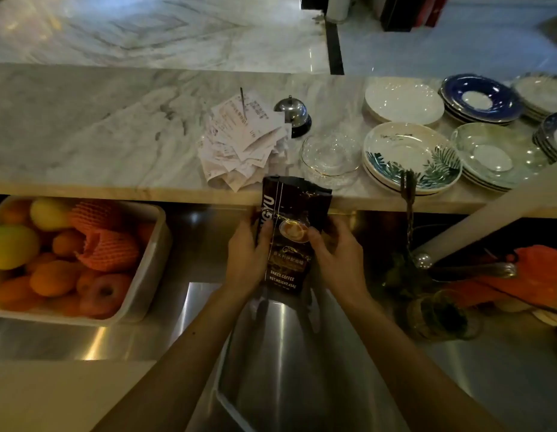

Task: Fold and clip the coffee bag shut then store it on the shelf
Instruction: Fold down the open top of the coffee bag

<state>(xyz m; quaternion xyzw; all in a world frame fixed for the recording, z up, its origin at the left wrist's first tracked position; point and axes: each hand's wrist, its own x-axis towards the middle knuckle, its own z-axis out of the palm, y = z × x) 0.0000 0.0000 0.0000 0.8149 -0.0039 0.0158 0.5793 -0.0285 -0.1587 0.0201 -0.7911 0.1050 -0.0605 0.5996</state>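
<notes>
The coffee bag is a tall, dark, glossy pouch held upright in front of the marble worktop, above a steel surface. Its front carries a picture of a coffee cup, pale lettering reading "BAKED COFFEE" and a net-weight line, and large letters running up its left edge. The top looks flattened and creased, leaning slightly to the right; a thin light line runs down the front.

The left hand closes its grip on the bag's left side, thumb lying across the front. The right hand grips the right side, fingers curled behind the pouch.

The bag's lower end merges into the dark zone between the forearms, so its base is hard to make out. Whether the top is folded over or merely crumpled cannot be told. The smaller print is unreadable. The fruit tray on the left is cut off by the frame edge.
</notes>
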